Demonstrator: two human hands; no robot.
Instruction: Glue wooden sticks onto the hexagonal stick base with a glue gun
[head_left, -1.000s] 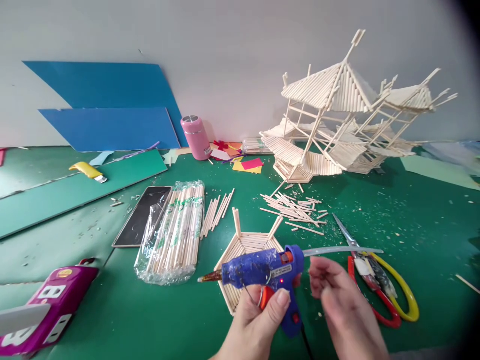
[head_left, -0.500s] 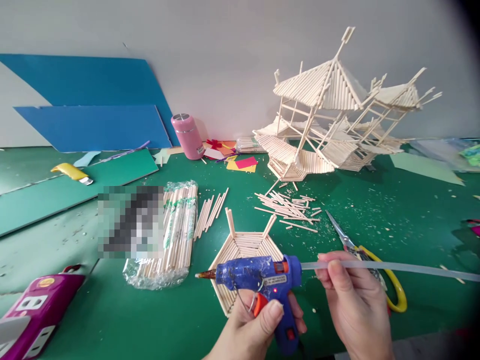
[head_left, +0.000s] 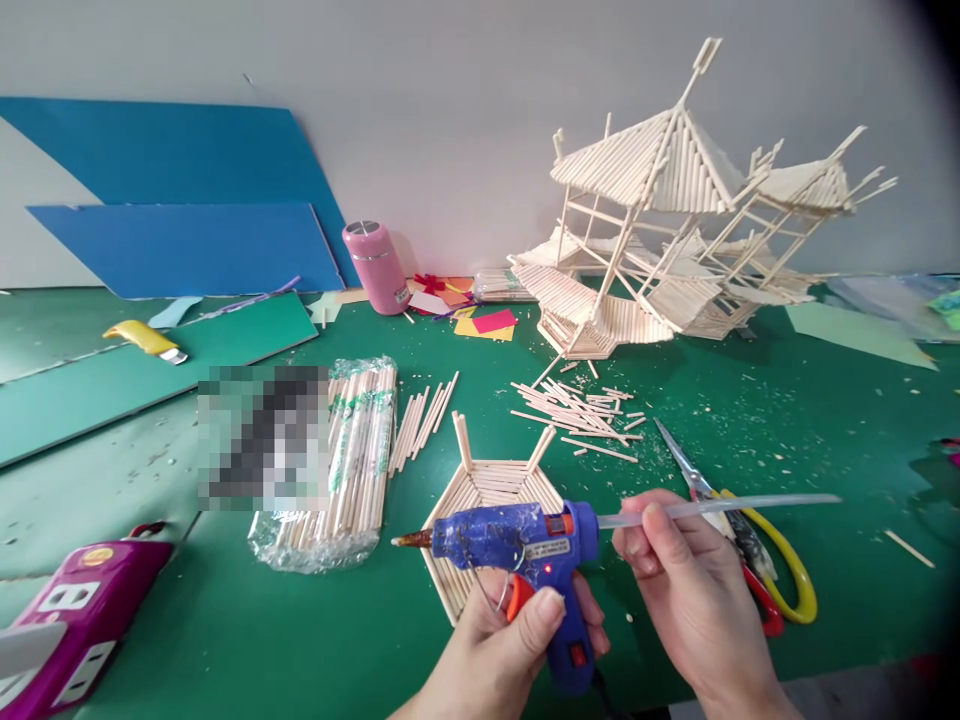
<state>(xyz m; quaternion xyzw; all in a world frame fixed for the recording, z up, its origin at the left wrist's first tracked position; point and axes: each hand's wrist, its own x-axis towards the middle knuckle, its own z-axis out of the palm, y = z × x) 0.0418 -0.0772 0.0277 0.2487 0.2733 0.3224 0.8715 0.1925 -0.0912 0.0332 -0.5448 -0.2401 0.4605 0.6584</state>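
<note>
My left hand [head_left: 517, 640] is wrapped round the handle of a blue hot glue gun [head_left: 491, 535], its brown nozzle pointing left and a small red light glowing on its side. Between thumb and fingers, my right hand [head_left: 686, 580] pinches a translucent glue stick [head_left: 750, 503], whose front end sits at the back of the gun. Beneath the gun lies a hexagonal frame of wooden sticks [head_left: 502, 480] with two short posts standing up; the gun and my left hand hide part of it. Scissors [head_left: 791, 570] with yellow and red handles lie behind my right hand.
A stick-built pavilion model [head_left: 645, 170] stands at the back right. Loose cut sticks [head_left: 577, 410] lie before it. Bagged sticks [head_left: 360, 450], a purple power strip [head_left: 97, 610] and a yellow cutter [head_left: 142, 338] are on the left, a pink flask [head_left: 377, 270] by the wall.
The glue stick's visible length behind the gun is much shorter, with its far end now in view. My right hand has shifted slightly left and up, closer to the gun.
</note>
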